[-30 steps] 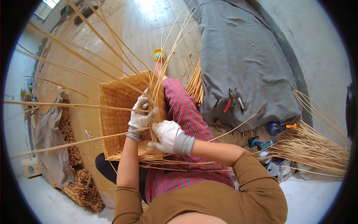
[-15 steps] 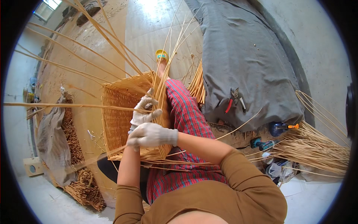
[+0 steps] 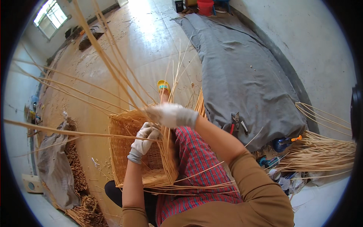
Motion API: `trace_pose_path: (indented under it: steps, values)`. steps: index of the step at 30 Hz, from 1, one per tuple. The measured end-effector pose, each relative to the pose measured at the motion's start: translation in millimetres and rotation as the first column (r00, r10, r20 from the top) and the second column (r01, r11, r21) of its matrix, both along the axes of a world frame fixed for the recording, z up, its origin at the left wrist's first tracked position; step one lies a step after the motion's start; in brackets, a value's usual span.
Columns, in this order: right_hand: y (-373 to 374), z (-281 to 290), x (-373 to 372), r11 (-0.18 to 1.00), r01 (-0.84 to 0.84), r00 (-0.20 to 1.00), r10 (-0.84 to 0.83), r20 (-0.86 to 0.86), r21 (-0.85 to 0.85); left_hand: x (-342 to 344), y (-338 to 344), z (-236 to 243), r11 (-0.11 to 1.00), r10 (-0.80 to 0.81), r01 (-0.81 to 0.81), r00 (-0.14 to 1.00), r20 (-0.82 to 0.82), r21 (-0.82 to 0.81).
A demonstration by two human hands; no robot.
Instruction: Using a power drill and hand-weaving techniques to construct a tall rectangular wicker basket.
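Observation:
A square wicker basket (image 3: 116, 159) sits tilted against my leg, its open top toward me. Long wicker rods stick out from its rim. My left hand (image 3: 145, 140), in a white knit glove, is inside the far right part of the opening. Its fingers are closed on a thick wicker rod (image 3: 83, 134) that stretches off to the left. My right hand (image 3: 172, 115), gloved too, is at the basket's far right corner among the upright rods (image 3: 174, 83). Motion smears its fingers, so its grip does not show.
Pruning shears (image 3: 236, 122) lie on a grey cloth (image 3: 249, 75) at the right. Beyond are a blue bottle (image 3: 280, 144), a power tool (image 3: 269, 161) and loose rods (image 3: 317, 153). More bundled rods (image 3: 77, 166) lie at the left, partly under cloth (image 3: 56, 170).
My right hand has moved from my left wrist, up and right to the basket's far corner. My left hand has come lower, its fingers now closed. The view has tipped up.

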State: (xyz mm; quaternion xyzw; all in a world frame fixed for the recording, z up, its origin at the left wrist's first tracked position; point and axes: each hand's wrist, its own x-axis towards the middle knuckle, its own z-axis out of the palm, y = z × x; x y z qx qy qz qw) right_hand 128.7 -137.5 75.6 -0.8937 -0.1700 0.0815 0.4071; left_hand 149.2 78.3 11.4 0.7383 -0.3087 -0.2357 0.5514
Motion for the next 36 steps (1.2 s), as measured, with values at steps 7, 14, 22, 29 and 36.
trace_pose_path:
  steps: [7,14,22,29,36]
  values:
    - [-20.1,-66.6,38.2,0.445,0.113,0.958,-0.287,0.022,0.888,1.3,-9.2,-11.8,0.969,0.169,-0.220,0.922,-0.348,-0.113]
    - [-41.9,-82.4,65.0,0.707,0.262,0.964,-0.158,0.214,-0.657,6.3,-11.1,-21.5,0.982,0.144,-0.155,0.984,-0.101,-0.110]
    - [-20.9,-106.4,14.4,0.383,0.724,0.688,-0.339,-0.642,0.574,18.3,-15.5,-38.9,0.953,0.141,-0.170,0.981,-0.133,-0.249]
    - [-23.5,-111.4,5.7,0.458,0.686,0.716,-0.288,-0.636,0.565,4.0,-15.3,-39.3,0.963,0.186,-0.189,0.982,-0.034,-0.192]
    - [-28.9,-104.8,-10.7,0.412,0.792,0.588,-0.315,-0.745,0.451,6.0,-7.4,-41.7,0.981,0.147,-0.150,0.989,-0.031,-0.126]
